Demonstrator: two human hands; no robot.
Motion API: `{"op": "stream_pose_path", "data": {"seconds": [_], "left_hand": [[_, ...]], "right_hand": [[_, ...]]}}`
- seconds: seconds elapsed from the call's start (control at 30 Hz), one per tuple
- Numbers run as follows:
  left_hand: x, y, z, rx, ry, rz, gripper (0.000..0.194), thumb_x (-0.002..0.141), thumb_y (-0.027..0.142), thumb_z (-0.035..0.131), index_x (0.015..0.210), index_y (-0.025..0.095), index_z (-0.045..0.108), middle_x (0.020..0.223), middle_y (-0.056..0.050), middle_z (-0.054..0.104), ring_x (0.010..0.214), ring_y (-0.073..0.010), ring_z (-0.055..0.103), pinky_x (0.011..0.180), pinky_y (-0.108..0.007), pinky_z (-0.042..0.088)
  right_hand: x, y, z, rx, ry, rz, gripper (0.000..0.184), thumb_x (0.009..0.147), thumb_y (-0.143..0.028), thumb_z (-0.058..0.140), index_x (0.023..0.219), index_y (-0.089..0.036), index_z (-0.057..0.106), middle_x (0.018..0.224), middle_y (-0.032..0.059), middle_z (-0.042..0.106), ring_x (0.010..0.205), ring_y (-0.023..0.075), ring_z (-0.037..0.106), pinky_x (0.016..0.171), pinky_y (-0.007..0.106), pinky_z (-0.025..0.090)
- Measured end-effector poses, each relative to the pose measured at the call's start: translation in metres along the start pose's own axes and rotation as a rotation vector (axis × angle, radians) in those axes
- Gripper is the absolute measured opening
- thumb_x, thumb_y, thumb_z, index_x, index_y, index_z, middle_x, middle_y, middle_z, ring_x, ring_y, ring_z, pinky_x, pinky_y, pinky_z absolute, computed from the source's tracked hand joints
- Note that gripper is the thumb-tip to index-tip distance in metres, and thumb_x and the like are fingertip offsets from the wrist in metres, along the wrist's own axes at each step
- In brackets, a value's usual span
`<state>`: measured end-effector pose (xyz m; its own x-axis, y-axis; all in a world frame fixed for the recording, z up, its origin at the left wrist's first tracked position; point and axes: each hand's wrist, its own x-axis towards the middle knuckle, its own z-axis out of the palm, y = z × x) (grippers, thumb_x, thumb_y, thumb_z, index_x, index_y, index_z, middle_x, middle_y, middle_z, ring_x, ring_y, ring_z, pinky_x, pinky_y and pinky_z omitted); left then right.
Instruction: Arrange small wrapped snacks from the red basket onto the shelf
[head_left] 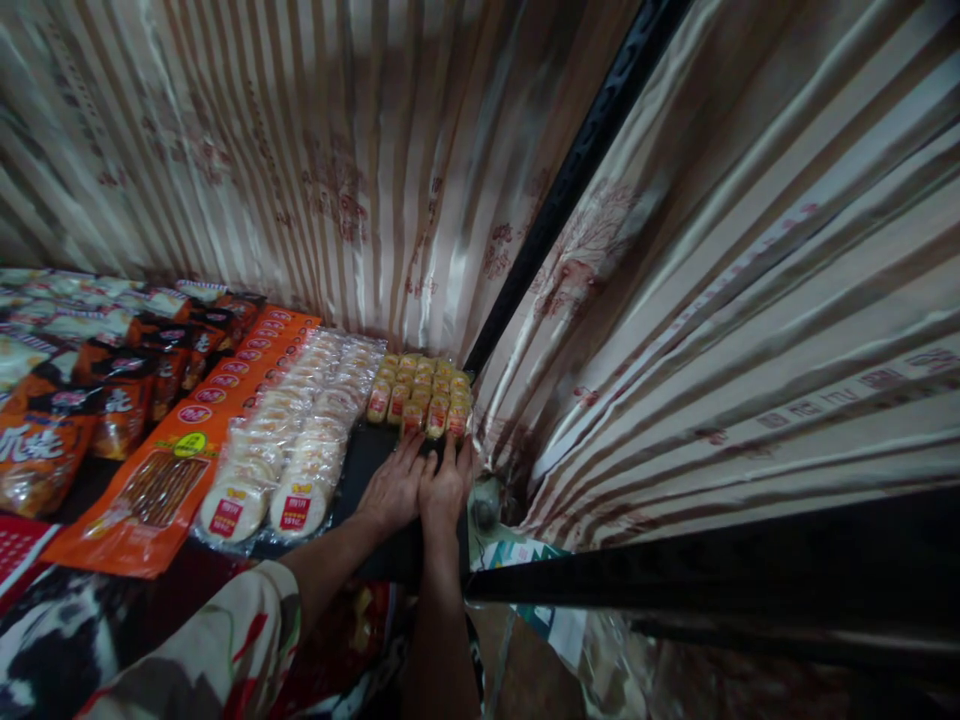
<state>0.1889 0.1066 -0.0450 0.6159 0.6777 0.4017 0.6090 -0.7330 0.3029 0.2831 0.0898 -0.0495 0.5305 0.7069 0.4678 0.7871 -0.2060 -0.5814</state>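
Yellow packets (pixel 436 414), long axes running up the view, hands (pixel 441 490) part-open against them, grip unclear

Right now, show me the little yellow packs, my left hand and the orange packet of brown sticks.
Little yellow packs (pixel 421 389): head view, middle of the group.
Left hand (pixel 396 484): head view, back of the hand.
Orange packet of brown sticks (pixel 160 490): head view, its see-through window.

Left grip (pixel 394 489), right grip (pixel 445 487) alongside (thumbs (pixel 429 467) inward), fingers (pixel 409 448) stretched forward, forearms (pixel 441 585) converging
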Motion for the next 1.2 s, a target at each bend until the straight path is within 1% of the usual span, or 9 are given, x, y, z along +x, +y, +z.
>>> {"op": "stream_pose_path", "data": {"seconds": [0.13,0.23,0.37,0.47,0.53,0.67,0.87,1.03,1.2], "left_hand": [[0.000,0.000,0.001,0.037,0.036,0.022,0.030,0.084,0.020,0.042,0.106,0.007,0.058,0.134,-0.020,0.043,0.134,-0.0280,0.027,0.106,-0.045,0.036],[-0.001,-0.001,0.003,0.066,0.073,0.012,0.028,0.086,0.020,0.040,0.106,0.008,0.057,0.134,-0.018,0.044,0.132,-0.0263,0.031,0.104,-0.043,0.038],[-0.002,-0.002,0.004,0.094,0.097,-0.006,0.030,0.087,0.020,0.039,0.109,0.007,0.055,0.134,-0.019,0.044,0.129,-0.0258,0.035,0.104,-0.042,0.038],[-0.003,-0.002,0.002,0.098,0.102,-0.043,0.033,0.086,0.019,0.042,0.115,0.006,0.051,0.132,-0.019,0.045,0.127,-0.0254,0.038,0.103,-0.042,0.038],[-0.003,-0.001,-0.001,0.093,0.118,-0.072,0.037,0.085,0.019,0.043,0.120,0.008,0.047,0.130,-0.018,0.046,0.124,-0.0248,0.040,0.102,-0.042,0.039],[-0.003,0.001,-0.006,0.078,0.157,-0.156,0.040,0.085,0.021,0.045,0.124,0.014,0.044,0.130,-0.015,0.043,0.121,-0.0246,0.040,0.100,-0.042,0.040],[-0.003,-0.001,-0.007,0.038,0.162,-0.257,0.042,0.085,0.024,0.046,0.127,0.023,0.044,0.130,-0.013,0.039,0.121,-0.0246,0.038,0.096,-0.043,0.043],[-0.004,-0.006,-0.003,0.016,0.159,-0.244,0.042,0.085,0.021,0.044,0.127,0.019,0.044,0.127,-0.014,0.042,0.118,-0.0244,0.042,0.096,-0.044,0.042],[-0.004,-0.007,0.000,-0.008,0.168,-0.267,0.042,0.084,0.020,0.045,0.125,0.012,0.044,0.128,-0.017,0.042,0.120,-0.0247,0.040,0.099,-0.043,0.040]], "right_hand": [[-0.002,0.000,-0.001,0.025,-0.020,-0.001,0.048,0.082,-0.022,0.040,0.127,-0.009,0.048,0.137,0.0207,0.036,0.128,0.0306,0.030,0.100,0.051,0.030],[-0.004,0.000,-0.002,0.058,-0.034,-0.022,0.048,0.082,-0.020,0.038,0.127,-0.007,0.047,0.138,0.0203,0.037,0.128,0.0286,0.032,0.101,0.049,0.031],[-0.005,-0.002,-0.002,0.125,-0.025,-0.088,0.044,0.084,-0.016,0.031,0.122,-0.007,0.053,0.134,0.0176,0.045,0.126,0.0233,0.038,0.101,0.043,0.034],[-0.005,-0.005,-0.001,0.173,-0.009,-0.116,0.042,0.085,-0.014,0.030,0.116,-0.009,0.058,0.118,0.0146,0.059,0.113,0.0206,0.049,0.097,0.039,0.039],[-0.005,-0.008,0.000,0.191,0.003,-0.115,0.040,0.085,-0.014,0.031,0.112,-0.010,0.060,0.111,0.0135,0.063,0.106,0.0201,0.054,0.094,0.037,0.041],[-0.007,-0.010,0.002,0.232,-0.024,-0.109,0.040,0.085,-0.013,0.031,0.109,-0.010,0.062,0.108,0.0138,0.065,0.103,0.0194,0.056,0.091,0.035,0.043],[-0.005,-0.011,0.002,0.255,-0.133,-0.112,0.041,0.083,-0.011,0.032,0.111,-0.011,0.062,0.109,0.0130,0.065,0.101,0.0196,0.058,0.089,0.033,0.044],[-0.004,-0.014,-0.002,0.214,-0.217,-0.116,0.042,0.081,-0.011,0.035,0.114,-0.012,0.061,0.109,0.0113,0.066,0.097,0.0199,0.059,0.087,0.032,0.045],[-0.005,-0.017,-0.007,0.220,-0.229,-0.095,0.043,0.082,-0.012,0.035,0.115,-0.013,0.061,0.104,0.0114,0.067,0.094,0.0200,0.059,0.084,0.032,0.046]]}}
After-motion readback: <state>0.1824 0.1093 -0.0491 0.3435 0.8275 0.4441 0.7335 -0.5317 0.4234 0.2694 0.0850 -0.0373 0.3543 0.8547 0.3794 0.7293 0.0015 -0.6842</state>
